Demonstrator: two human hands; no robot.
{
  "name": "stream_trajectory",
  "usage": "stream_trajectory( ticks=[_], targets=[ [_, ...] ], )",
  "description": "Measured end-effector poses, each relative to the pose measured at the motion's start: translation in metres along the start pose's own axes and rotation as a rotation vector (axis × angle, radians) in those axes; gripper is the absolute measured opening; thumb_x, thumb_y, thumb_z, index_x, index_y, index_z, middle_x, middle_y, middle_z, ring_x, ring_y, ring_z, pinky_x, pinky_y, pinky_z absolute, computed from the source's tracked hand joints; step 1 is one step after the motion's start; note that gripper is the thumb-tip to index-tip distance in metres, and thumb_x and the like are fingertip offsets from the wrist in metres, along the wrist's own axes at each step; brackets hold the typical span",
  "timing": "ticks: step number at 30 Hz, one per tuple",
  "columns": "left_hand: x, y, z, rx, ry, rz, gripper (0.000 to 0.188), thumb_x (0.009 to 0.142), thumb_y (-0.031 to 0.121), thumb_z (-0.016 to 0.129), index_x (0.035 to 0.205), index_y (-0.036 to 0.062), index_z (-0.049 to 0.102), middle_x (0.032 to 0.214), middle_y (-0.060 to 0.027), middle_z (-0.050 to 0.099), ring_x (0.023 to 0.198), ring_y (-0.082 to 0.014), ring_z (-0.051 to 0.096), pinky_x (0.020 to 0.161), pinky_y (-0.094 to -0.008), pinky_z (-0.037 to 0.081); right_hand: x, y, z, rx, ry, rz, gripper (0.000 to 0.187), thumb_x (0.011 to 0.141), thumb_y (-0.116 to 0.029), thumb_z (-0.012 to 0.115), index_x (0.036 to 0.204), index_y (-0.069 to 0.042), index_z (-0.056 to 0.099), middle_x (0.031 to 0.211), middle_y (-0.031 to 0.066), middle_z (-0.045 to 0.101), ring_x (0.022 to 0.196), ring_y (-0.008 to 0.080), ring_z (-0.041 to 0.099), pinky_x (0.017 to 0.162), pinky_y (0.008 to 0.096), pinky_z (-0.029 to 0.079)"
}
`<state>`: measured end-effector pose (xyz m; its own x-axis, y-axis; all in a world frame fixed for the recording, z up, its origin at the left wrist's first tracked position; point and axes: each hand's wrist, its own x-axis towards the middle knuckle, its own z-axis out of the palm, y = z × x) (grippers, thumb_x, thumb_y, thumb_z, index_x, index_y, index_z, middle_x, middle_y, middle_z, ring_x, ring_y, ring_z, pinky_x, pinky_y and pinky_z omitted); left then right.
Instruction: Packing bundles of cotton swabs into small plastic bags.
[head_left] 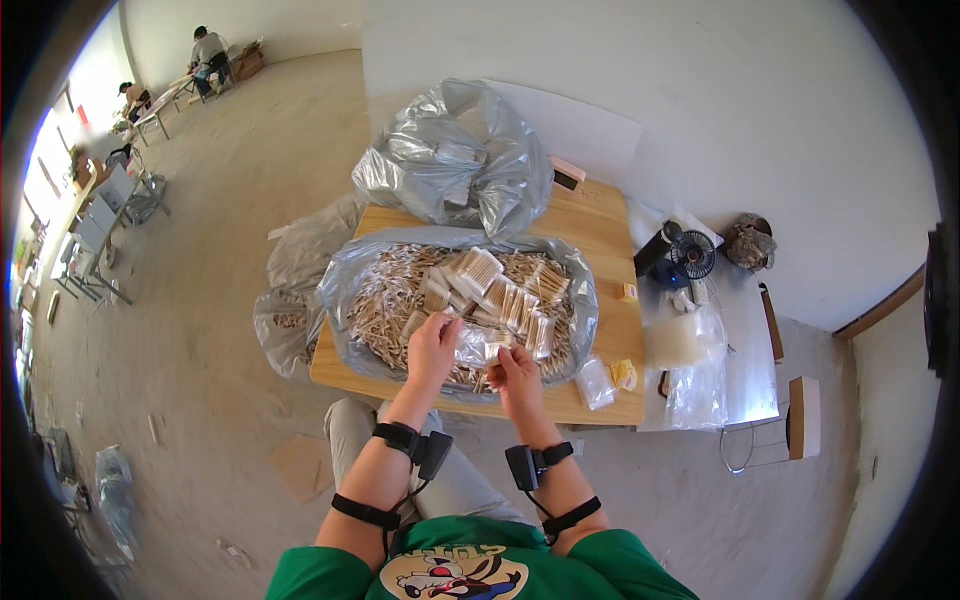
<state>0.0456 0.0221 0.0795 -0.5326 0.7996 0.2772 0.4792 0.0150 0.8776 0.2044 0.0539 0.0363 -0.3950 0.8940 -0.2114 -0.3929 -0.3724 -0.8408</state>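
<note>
Green T-shirt (480, 560) nearest; my right hand (515, 378) pinches a clear bag (471, 346) over cotton swabs (385, 300); left hand (433, 347) narrow beside it, grip unclear.

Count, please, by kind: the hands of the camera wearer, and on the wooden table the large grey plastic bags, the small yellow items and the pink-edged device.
Hands: 2
Large grey plastic bags: 2
Small yellow items: 2
Pink-edged device: 1
Total: 7

Head cam: worn fisheye, left of a pair, upright, unmirrored. Sits above wearer's green T-shirt (570, 560), pitched down and forward. Wooden tabletop (610, 255) mid-frame, near, within reach of left hand (432, 347) and right hand (518, 376); forearms (372, 478) enter from below. Very wide: floor (220, 240) left, white wall (760, 110) upper right, edges bowed.
</note>
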Motion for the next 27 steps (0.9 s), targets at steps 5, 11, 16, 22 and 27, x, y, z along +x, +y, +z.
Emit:
stream_trajectory(
  ticks=[5,11,16,22,27],
  targets=[
    [-0.003,-0.006,-0.002,0.011,0.04,-0.014,0.021,0.086,0.021,0.06,0.079,0.001,0.056,0.063,-0.0136,0.053,0.057,-0.0233,0.051,0.054,-0.034,0.04,-0.014,-0.022,-0.033,-0.215,0.223,-0.099,0.011,0.09,-0.014,0.056,0.089,-0.004,0.055,0.061,0.0023,0.056,0.049,0.0077,0.053,0.043,0.0209,0.04],
    [-0.009,-0.028,0.005,-0.069,0.097,-0.142,0.026,0.088,0.024,0.059,0.078,-0.0004,0.055,0.061,-0.0084,0.048,0.056,-0.0159,0.043,0.054,-0.0306,0.038,-0.006,-0.029,-0.042,-0.534,0.24,-0.131,0.017,0.087,-0.013,0.059,0.097,0.001,0.057,0.066,0.0046,0.059,0.051,0.0093,0.056,0.044,0.023,0.043],
    [-0.01,-0.034,0.0,-0.009,0.112,-0.226,0.028,0.09,0.026,0.056,0.08,-0.0002,0.057,0.061,-0.0038,0.047,0.058,-0.0126,0.042,0.055,-0.0293,0.038,-0.001,-0.029,-0.031,-0.819,0.199,-0.361,0.022,0.084,-0.009,0.061,0.103,0.0,0.054,0.067,0.0068,0.06,0.051,0.0115,0.057,0.044,0.0244,0.043],
    [-0.011,-0.061,-0.025,-0.14,0.258,-0.252,0.033,0.093,0.029,0.051,0.075,0.0014,0.053,0.058,-0.0007,0.045,0.053,-0.0106,0.041,0.05,-0.0275,0.036,-0.021,-0.042,-0.071,-0.658,0.307,-0.516,0.021,0.085,-0.011,0.062,0.101,-0.003,0.05,0.067,0.0067,0.059,0.049,0.0117,0.055,0.043,0.0236,0.042],
    [-0.013,-0.037,-0.011,-0.362,0.13,-0.33,0.033,0.095,0.029,0.047,0.073,0.0059,0.052,0.054,0.0037,0.039,0.046,-0.0042,0.035,0.042,-0.0225,0.029,-0.028,-0.059,-0.204,-0.339,0.728,-0.431,0.015,0.085,-0.008,0.062,0.09,-0.003,0.049,0.068,0.005,0.056,0.049,0.0112,0.053,0.044,0.0227,0.042]
  ],
)
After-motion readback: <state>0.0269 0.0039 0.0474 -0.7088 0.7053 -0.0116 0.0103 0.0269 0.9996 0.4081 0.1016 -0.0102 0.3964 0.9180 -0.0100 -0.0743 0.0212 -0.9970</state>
